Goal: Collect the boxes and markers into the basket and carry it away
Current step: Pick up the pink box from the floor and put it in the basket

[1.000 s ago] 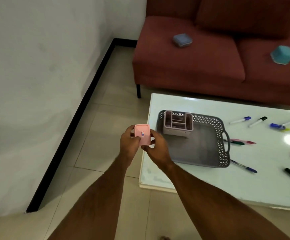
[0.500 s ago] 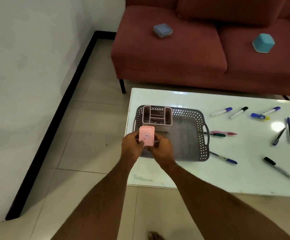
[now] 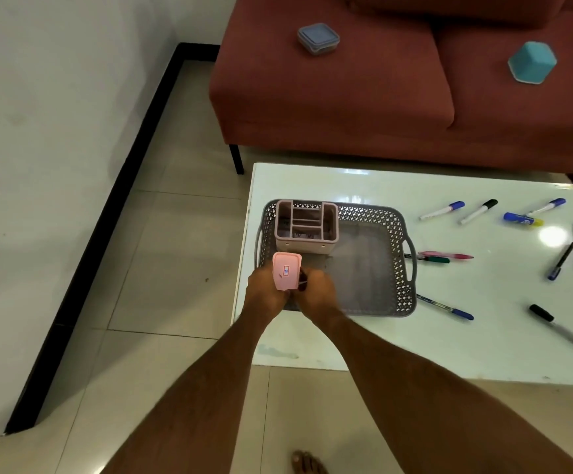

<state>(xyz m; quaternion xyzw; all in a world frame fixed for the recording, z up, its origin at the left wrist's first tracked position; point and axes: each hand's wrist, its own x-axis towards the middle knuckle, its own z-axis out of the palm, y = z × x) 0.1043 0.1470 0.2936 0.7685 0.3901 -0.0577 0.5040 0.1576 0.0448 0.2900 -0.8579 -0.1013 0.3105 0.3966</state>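
Small red-blue label on pink box (image 3: 287, 271), print too blurred to read.

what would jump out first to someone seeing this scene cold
Both hands, left hand and right hand, hold a small pink box over the near left corner of the grey basket, which already holds a pink divided organizer. Markers and pens lie scattered over the glossy white table to the basket's right. Behind, a blue-lidded box and a teal box sit on the red sofa.
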